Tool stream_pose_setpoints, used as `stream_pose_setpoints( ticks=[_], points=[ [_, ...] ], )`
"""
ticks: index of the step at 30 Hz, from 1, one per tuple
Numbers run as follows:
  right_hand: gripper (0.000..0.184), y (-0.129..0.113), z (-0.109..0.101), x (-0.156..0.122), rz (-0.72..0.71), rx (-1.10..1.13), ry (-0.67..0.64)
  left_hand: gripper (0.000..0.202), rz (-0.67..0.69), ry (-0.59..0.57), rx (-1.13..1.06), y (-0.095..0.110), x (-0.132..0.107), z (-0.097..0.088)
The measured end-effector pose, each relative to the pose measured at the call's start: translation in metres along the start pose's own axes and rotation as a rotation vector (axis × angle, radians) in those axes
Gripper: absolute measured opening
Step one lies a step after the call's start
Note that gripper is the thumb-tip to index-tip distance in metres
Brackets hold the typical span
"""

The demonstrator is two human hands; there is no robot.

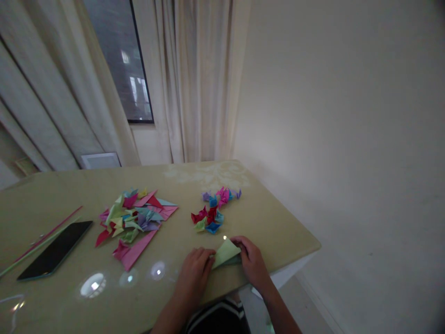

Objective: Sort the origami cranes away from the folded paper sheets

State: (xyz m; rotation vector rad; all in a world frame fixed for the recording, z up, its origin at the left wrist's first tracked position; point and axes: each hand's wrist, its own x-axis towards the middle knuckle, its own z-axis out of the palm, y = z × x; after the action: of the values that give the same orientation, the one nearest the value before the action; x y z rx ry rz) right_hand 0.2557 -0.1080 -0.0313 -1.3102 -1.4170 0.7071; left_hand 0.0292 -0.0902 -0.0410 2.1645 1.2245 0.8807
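A folded piece of pale green paper (225, 252) lies near the table's front edge, between my two hands. My left hand (197, 268) has its fingers closed at the paper's left corner. On the other side, my right hand (251, 260) pinches the upper right corner. The paper forms a triangle, with a darker green layer showing under its lower edge. Just beyond my hands sits a small cluster of folded paper pieces (211, 215) in red, blue and green. Behind that cluster are pink, blue and purple pieces (223, 196).
A larger heap of coloured folded paper (139, 217) spreads left of centre. Farther left lie a dark flat tablet-like object (55, 250) and thin pink and green strips (45, 239). The glossy table (278, 222) ends at a corner on the right, near a wall.
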Motion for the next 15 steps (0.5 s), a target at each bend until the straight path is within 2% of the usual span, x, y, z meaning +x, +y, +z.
stream_pose_setpoints(
  ticks=[3, 6, 9, 11, 12, 13, 15],
  points=[
    [0.036, 0.004, 0.000, 0.000, 0.052, 0.151, 0.002, 0.031, 0.065, 0.043, 0.163, 0.000, -0.001, 0.010],
    [0.035, 0.000, 0.000, -0.002, 0.048, 0.080, -0.001, 0.032, 0.103, 0.132, 0.260, -0.005, -0.001, -0.002],
    [0.029, -0.005, 0.001, -0.006, -0.015, -0.041, -0.006, 0.033, 0.042, 0.260, 0.418, -0.028, -0.006, -0.045],
    [0.025, -0.007, 0.002, -0.008, -0.061, -0.090, 0.003, 0.038, -0.104, 0.370, 0.600, -0.049, -0.015, -0.083],
    [0.023, -0.007, 0.003, -0.008, -0.076, -0.109, 0.011, 0.041, -0.179, 0.385, 0.690, -0.059, -0.021, -0.101],
    [0.022, -0.008, 0.004, -0.008, -0.086, -0.125, 0.019, 0.043, -0.264, 0.369, 0.765, -0.068, -0.027, -0.116],
    [0.020, -0.010, 0.006, -0.006, -0.095, -0.151, 0.030, 0.039, -0.329, 0.209, 0.814, -0.080, -0.038, -0.136]
  ],
)
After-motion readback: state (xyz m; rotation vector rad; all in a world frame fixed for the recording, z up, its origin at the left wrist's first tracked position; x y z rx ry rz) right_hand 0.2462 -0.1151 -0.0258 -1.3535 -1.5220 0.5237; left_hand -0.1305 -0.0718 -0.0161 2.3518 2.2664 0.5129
